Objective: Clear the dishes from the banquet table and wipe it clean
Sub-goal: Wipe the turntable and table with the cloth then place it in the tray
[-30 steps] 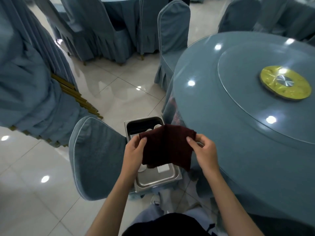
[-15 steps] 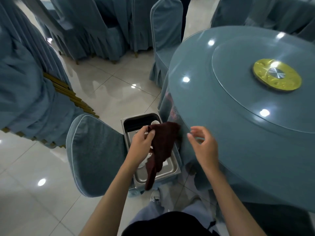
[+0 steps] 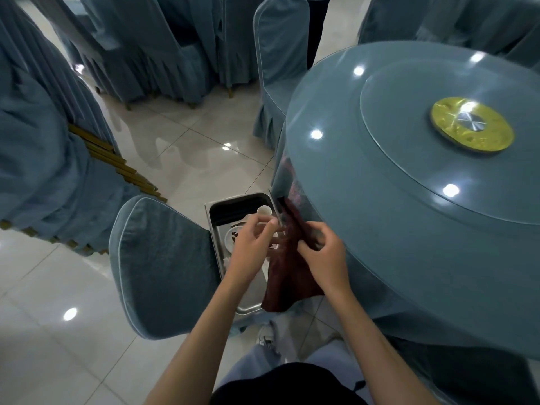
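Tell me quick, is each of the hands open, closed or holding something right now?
Left hand: fingers curled beside the dark red cloth, too blurred to tell whether it grips.
Right hand: closed, pinching the cloth.

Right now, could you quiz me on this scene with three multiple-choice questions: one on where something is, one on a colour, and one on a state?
1. Where is the metal pan?
A on a trolley
B on the covered chair beside the table
C in a sink

2. What colour is the cloth?
A white
B yellow
C dark red

3. What is the right hand doing?
A gripping the cloth
B lying flat on the table
C hanging empty

Answers:
1 B: the metal pan rests on the chair's seat, left of the table.
2 C: the hanging cloth is dark red.
3 A: its fingers curl round the cloth.
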The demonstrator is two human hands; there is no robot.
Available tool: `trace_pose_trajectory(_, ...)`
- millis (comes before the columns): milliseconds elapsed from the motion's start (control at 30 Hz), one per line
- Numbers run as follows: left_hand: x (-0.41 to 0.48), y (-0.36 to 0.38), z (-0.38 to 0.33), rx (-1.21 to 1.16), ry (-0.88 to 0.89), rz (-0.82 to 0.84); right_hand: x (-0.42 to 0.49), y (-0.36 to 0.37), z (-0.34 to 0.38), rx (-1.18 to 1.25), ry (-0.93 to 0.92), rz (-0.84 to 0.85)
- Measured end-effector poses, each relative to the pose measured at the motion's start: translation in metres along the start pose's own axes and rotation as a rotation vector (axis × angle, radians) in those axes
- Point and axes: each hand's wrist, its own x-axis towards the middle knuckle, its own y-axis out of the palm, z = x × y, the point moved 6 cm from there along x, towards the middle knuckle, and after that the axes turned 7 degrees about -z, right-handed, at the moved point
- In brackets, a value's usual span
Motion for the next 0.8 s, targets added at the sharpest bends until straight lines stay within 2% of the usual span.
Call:
trace_pose_trajectory(200,-0.033,0.021,0.036,0.548,0.339,0.055,0.01,-0.008,-0.026,0.288,0.338,-0.193)
trace_pose_trajectory(300,-0.047,0.038,0.056,0.982,0.557,0.091,0.007,-0.003,-0.035,0.418,0.473,-0.236)
trace_pose_trajectory(367,-0.05,0.043,0.064,1.17,0.655,0.072,0.006,-0.001,-0.038,0.454,0.517,-0.258)
trace_pose_trajectory(467,-0.049,0.042,0.068,1.214,0.726,-0.041,0.007,0.0,-0.037,0.517,0.546,-0.28)
trace_pose_trajectory(567,-0.045,0.035,0.065,1.103,0.782,-0.183,0.01,-0.003,-0.037,0.55,0.563,-0.307)
trace_pose_trajectory(700,-0.041,0.028,0.058,1.01,0.812,-0.248,0.012,-0.007,-0.041,0.588,0.591,-0.332)
trace_pose_trajectory(800,-0.037,0.033,0.059,1.077,0.787,-0.245,0.012,-0.007,-0.044,0.593,0.593,-0.35)
